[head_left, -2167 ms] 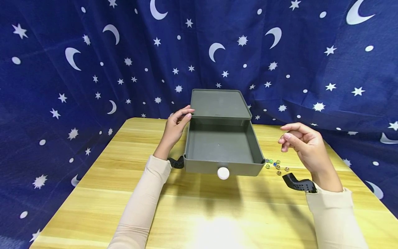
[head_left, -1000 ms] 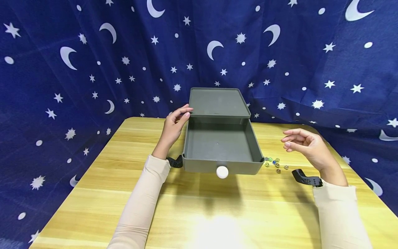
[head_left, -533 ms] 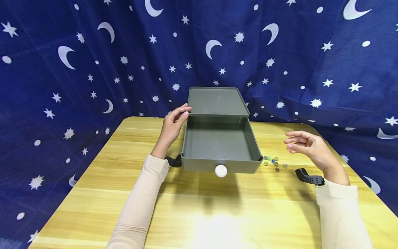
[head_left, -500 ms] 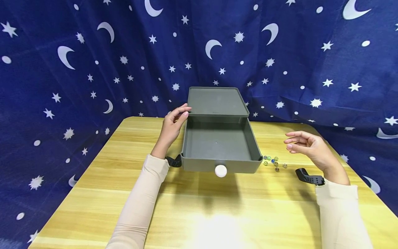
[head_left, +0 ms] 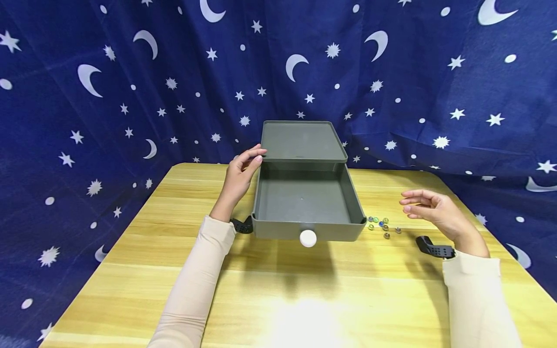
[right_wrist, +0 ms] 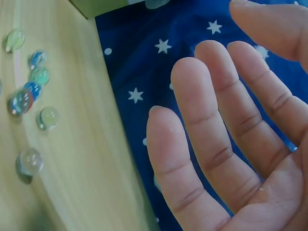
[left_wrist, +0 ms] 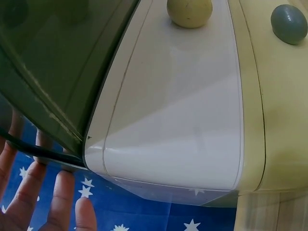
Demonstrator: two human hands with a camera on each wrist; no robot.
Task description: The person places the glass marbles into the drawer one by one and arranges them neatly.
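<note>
A small drawer cabinet with a grey tray-like top [head_left: 302, 139] stands at the middle of the table, its grey upper drawer [head_left: 304, 205] pulled out. Nothing lies in that drawer; a white round knob [head_left: 308, 238] is on its front. My left hand [head_left: 239, 180] rests at the cabinet's left top edge, fingers nearly straight, fingertips right at the rim. Several glass marbles [head_left: 385, 227] lie on the wood right of the drawer. Beyond them, to the right, my right hand [head_left: 439, 215] hovers with relaxed fingers and nothing in it; its spread fingers [right_wrist: 195, 96] fill the right wrist view.
In the left wrist view, a white drawer front [left_wrist: 178, 96] with a yellow knob [left_wrist: 190, 13] and a yellow front [left_wrist: 284, 120] with a grey-blue knob [left_wrist: 289, 24] are closed. A blue star-and-moon curtain [head_left: 196, 72] hangs behind the wooden table [head_left: 174, 270].
My right hand has drifted right and toward me, away from the marbles, its fingers loosening. My left hand, the cabinet and the marbles keep their places; the head view has shifted slightly.
</note>
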